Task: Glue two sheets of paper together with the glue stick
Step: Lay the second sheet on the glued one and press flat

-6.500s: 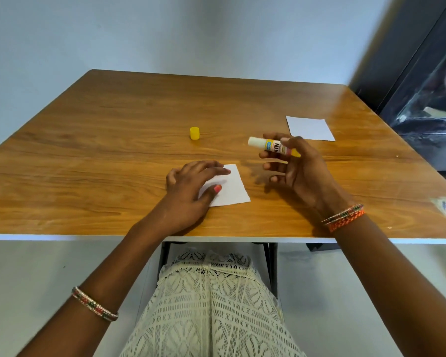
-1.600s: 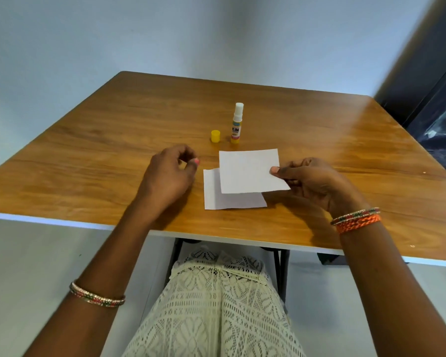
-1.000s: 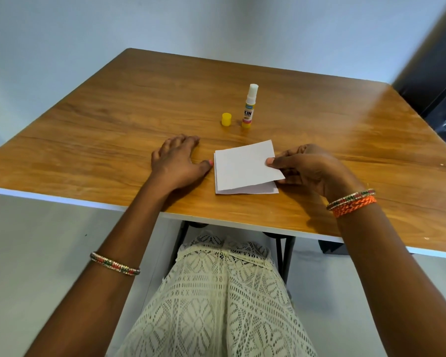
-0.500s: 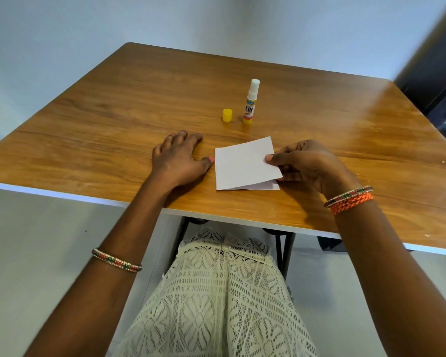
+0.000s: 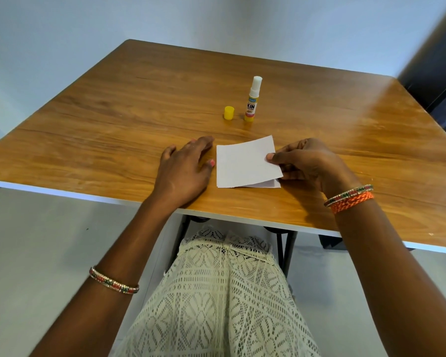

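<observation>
Pinching: top sheet (image 5: 245,163) held at right edge by right hand (image 5: 307,163) fingers; left hand (image 5: 183,171) lay flat, holding nothing. Paper judged light, floppy, crease-prone; edges best gripped, lower sheet (image 5: 267,185) beneath fingers.

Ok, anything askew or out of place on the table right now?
Yes: the top sheet, pinched by the right hand, sits rotated on the bottom sheet, whose near right corner shows. The glue stick stands uncapped beside its yellow cap.

Papers: top sheet (image 5: 245,163) on bottom sheet (image 5: 265,185), near table (image 5: 101,140) front edge.
Behind them: cap (image 5: 229,113) left of glue stick (image 5: 252,103).
</observation>
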